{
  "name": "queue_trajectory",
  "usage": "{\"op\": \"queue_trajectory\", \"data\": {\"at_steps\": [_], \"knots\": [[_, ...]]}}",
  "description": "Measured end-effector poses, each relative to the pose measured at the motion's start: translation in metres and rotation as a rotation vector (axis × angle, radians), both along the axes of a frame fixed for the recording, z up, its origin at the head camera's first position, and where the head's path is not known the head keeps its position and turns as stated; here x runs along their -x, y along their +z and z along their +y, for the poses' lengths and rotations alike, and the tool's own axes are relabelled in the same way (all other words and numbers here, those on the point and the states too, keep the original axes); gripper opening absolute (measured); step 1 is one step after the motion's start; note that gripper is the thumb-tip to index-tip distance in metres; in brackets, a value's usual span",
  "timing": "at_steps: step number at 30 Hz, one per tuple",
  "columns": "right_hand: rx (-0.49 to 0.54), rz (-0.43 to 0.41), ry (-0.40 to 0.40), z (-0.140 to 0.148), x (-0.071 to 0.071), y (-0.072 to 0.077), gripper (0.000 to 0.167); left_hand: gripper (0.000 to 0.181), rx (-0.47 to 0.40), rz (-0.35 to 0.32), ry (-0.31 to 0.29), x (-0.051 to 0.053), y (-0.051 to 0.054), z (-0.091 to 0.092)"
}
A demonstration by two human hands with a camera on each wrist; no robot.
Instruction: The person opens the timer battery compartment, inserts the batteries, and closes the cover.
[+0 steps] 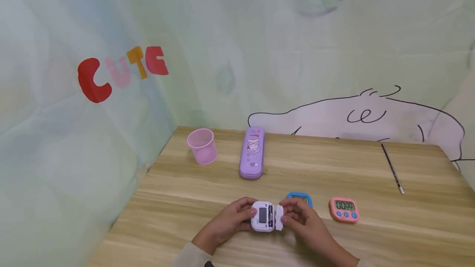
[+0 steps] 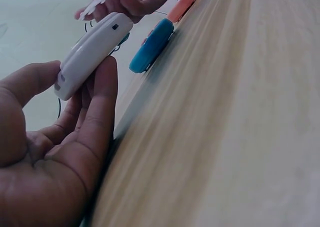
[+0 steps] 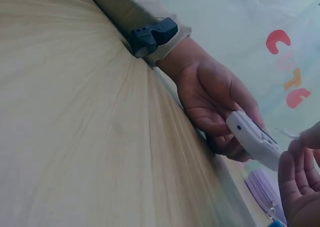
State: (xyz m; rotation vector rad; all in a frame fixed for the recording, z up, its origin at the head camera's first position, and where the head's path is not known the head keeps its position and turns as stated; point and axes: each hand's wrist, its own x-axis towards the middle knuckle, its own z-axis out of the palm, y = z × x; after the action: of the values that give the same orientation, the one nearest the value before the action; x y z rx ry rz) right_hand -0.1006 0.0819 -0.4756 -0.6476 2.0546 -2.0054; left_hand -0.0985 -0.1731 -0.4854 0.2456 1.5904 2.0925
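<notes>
My left hand [image 1: 231, 219] grips a white timer [image 1: 259, 226] by its left side, raised above the table. Its back faces up, with a grey rectangle in the middle and an uncovered battery slot [image 1: 270, 216] along the right edge. Something dark and purplish shows in that slot. Between thumb and fingers my right hand [image 1: 308, 226] pinches a small white battery cover [image 1: 279, 218], just right of the timer and apart from it. The left wrist view shows the timer [image 2: 90, 57] side-on, thumb above and fingers below. A blue timer [image 1: 302, 197] lies partly hidden behind my right hand.
A coral timer [image 1: 344, 210] with blue buttons lies farther right on the wooden table [image 1: 170, 205]. Toward the back stand a pink cup [image 1: 204, 151] and a purple pencil case [image 1: 252, 155]. At the right lies a pencil [image 1: 392, 169]. Printed cloth walls [image 1: 222, 44] border the table's left and back.
</notes>
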Motion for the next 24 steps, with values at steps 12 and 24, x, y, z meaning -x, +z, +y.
{"op": "queue_trajectory", "data": {"at_steps": [12,24], "knots": [[0.038,-0.086,-0.157,-0.027,0.001,0.002,0.029,0.045,0.014,0.008,-0.011,0.002,0.001,0.0],[-0.045,0.028,-0.251,-0.034,-0.006,-0.001,0.02,0.043,-0.003,0.035,-0.056,-0.001,0.005,0.0]]}}
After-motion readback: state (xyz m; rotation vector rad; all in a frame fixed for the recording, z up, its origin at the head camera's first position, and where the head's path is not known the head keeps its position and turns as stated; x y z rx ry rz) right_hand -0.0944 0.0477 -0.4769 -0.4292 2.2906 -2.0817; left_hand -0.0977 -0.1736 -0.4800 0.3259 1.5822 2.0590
